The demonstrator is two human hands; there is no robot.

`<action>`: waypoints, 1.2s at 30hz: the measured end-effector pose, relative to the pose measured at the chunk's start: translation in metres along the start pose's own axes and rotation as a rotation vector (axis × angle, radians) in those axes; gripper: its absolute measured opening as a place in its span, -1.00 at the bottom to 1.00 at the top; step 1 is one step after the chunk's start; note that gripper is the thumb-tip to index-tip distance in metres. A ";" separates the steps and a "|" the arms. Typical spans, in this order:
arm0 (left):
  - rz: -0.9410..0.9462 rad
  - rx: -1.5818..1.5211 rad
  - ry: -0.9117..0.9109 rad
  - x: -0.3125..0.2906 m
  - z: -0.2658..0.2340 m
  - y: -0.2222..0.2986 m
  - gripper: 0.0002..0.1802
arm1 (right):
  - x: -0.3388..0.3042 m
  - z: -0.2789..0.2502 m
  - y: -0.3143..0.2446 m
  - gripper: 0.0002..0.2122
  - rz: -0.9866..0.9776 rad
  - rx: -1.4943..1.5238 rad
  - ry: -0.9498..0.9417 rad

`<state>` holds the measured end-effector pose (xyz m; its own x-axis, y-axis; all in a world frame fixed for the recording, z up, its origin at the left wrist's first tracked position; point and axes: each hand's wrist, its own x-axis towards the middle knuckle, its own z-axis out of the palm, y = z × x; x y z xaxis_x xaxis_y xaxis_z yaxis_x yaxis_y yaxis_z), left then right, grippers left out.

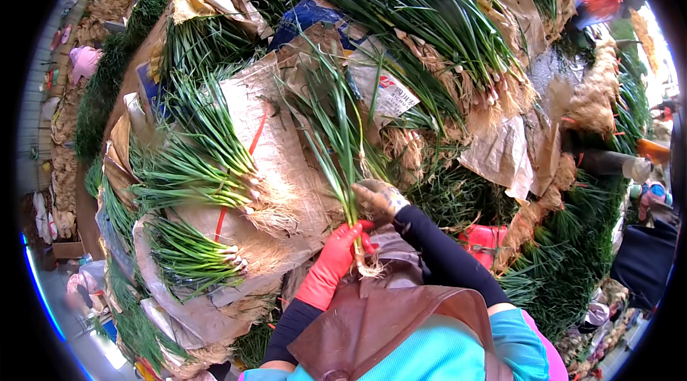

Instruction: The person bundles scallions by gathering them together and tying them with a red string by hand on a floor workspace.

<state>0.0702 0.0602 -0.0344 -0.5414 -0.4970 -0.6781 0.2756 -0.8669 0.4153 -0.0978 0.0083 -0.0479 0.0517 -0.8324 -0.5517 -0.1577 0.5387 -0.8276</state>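
Note:
A few green onions [336, 145] stand up in front of my lap, leaves pointing away and pale roots hanging toward me. Low on their stems, my left hand [336, 258], in a red glove, is closed around them. Just above it my right hand [381, 201], in a dirty pale glove, has its fingers closed at the stalks. To the left, a large bunch of green onions [204, 173] and a smaller bunch [192, 254] lie on a tan sack sheet [290, 234], roots toward me. Red ties [259, 129] lie beneath them.
A big heap of green onions [422, 16] with bushy roots lies at the far right. Crumpled pale sacking [501, 155] hangs below it. Near my right elbow is a red plastic thing [485, 239]. More greens [565, 266] are stacked at the right, and a brown apron [379, 324] covers my lap.

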 end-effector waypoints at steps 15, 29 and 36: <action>0.092 -0.427 -0.244 -0.041 0.019 -0.001 -0.55 | -0.030 0.048 -0.005 -0.78 0.252 1.336 -0.241; 0.342 0.227 0.142 -0.011 0.016 -0.009 -0.56 | -0.056 0.002 0.063 -0.68 -0.202 -0.412 0.213; 0.295 0.070 0.164 0.023 -0.005 0.057 -0.61 | -0.065 -0.065 0.102 -0.77 0.180 -1.102 0.053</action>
<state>0.0775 -0.0008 -0.0292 -0.3103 -0.7301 -0.6088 0.3427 -0.6833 0.6448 -0.1812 0.1084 -0.0895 -0.0979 -0.7721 -0.6279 -0.9478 0.2646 -0.1776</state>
